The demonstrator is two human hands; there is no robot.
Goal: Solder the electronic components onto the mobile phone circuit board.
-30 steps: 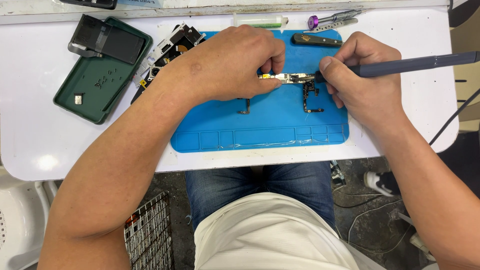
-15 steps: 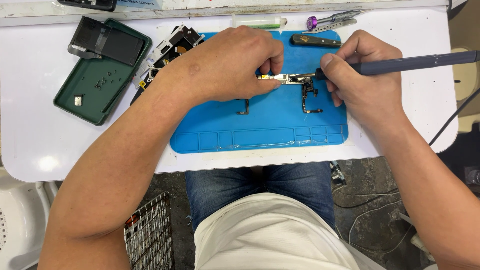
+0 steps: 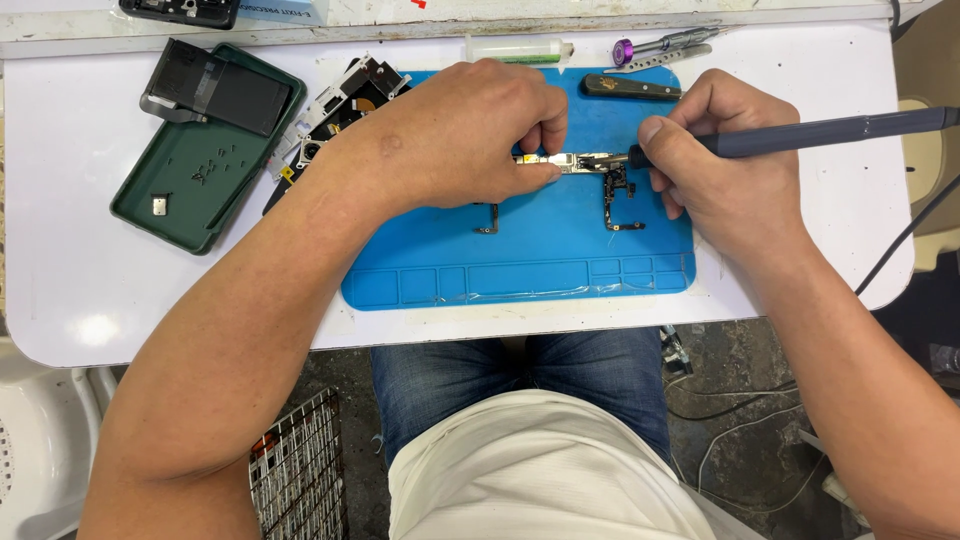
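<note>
Pinning the small circuit board (image 3: 572, 163) down with your left hand (image 3: 470, 135), fingers closed on its left end, near the far edge of the blue work mat (image 3: 520, 260). Your right hand (image 3: 725, 165) is wrapped around the dark soldering iron (image 3: 830, 130), tip touching the board's right end.

Done so far, judging by the layout: phone is stripped. The green back cover (image 3: 185, 185) lies near the table's far left corner with a black part (image 3: 215, 85) resting on it; the phone frame (image 3: 335, 110) sits at the mat's far left corner, partly under your forearm. 2 flex cables (image 3: 620, 205) hang off the board toward you.

Left: tip work at the board looks in progress; nothing reassembled. Cannot tell whether any joint is finished.

Along the table's far edge: syringe tube (image 3: 515, 48), tweezers (image 3: 665, 45), black-handled tool (image 3: 630, 88).
</note>
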